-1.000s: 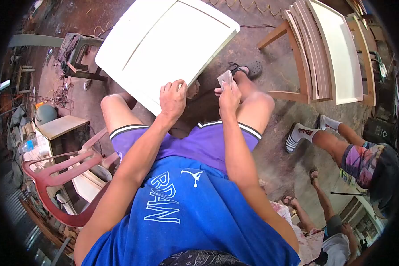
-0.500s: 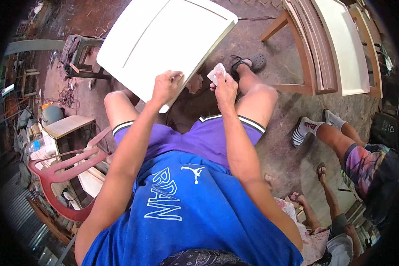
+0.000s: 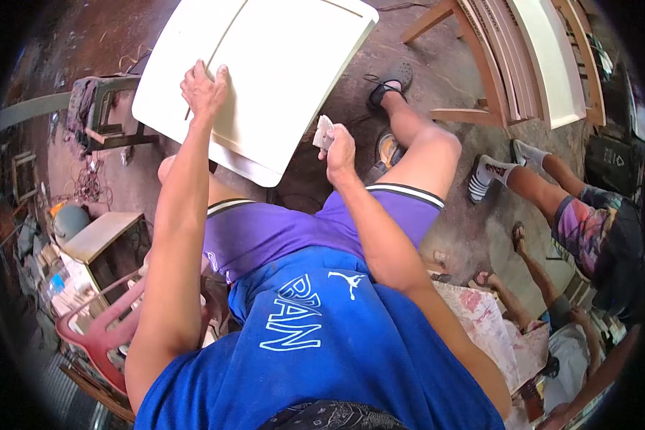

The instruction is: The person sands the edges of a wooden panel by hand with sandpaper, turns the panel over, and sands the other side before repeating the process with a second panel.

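Note:
A white panel (image 3: 279,79) with rounded corners and thin dark grooves lies in front of my knees. My left hand (image 3: 206,92) rests on its face beside the long groove, fingers apart and holding nothing. Close to the panel's right edge, my right hand (image 3: 341,152) is closed around a small folded whitish sheet (image 3: 323,133), which stands clear of the panel. The sheet's exact material is hard to make out.
Several panels stand in a wooden rack (image 3: 498,64) at upper right. A dark stool (image 3: 104,107) is at left, above a red plastic chair (image 3: 107,337). Other people's legs (image 3: 534,190) are on the right. A sander-like tool (image 3: 388,150) sits by my right leg.
My left hand has moved from the panel's near right edge up and left to the groove. My right hand has shifted down and left with the folded sheet. The view has turned slightly.

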`<state>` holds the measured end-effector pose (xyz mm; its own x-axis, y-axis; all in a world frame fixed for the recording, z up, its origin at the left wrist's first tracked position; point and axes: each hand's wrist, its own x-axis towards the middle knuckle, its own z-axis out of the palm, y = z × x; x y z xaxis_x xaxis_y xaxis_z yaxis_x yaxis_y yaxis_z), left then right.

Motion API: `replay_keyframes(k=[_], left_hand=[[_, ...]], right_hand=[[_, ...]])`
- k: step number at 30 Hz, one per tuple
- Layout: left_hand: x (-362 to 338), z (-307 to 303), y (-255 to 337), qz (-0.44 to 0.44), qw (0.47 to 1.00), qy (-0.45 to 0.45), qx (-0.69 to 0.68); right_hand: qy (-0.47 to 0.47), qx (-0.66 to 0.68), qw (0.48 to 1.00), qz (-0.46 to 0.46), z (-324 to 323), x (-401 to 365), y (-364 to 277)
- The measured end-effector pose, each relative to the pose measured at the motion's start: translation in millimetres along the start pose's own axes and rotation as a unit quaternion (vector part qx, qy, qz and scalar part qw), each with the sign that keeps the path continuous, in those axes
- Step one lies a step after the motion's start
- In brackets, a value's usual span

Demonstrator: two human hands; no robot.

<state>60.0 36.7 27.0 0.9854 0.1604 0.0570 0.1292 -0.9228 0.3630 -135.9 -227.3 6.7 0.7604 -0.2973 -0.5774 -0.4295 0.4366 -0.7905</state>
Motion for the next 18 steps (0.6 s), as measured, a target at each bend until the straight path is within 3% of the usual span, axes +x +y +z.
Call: replay_keyframes(k=[5,8,11,13,15,18], left_hand=[[-13.3,7.3,23.6,-0.015,1.0,0.002,-0.012],[-16.1,17.8,31.3,0.03,0.998,0.051,0.018],[-11.2,28.6,56.3,0.078,0.995,0.066,-0.014],[-12.2,37.6,83.6,0.095,0.991,0.033,-0.087],[-12.2,45.2,97.0,0.072,0.995,0.02,-0.066],[-19.7,54.1,95.8,0.106,0.994,0.04,0.011]], right_hand=[[0.129,-0.232,0.963,-0.052,52.0,-37.8,30.1],[0.154,-0.239,0.959,-0.001,63.7,-51.2,26.5],[0.145,-0.202,0.968,-0.048,67.3,-55.9,38.0],[0.145,-0.297,0.939,-0.099,69.8,-63.5,48.4],[0.132,-0.294,0.942,-0.096,65.4,-51.9,47.6],[0.115,-0.21,0.965,-0.112,61.3,-16.7,38.2]])
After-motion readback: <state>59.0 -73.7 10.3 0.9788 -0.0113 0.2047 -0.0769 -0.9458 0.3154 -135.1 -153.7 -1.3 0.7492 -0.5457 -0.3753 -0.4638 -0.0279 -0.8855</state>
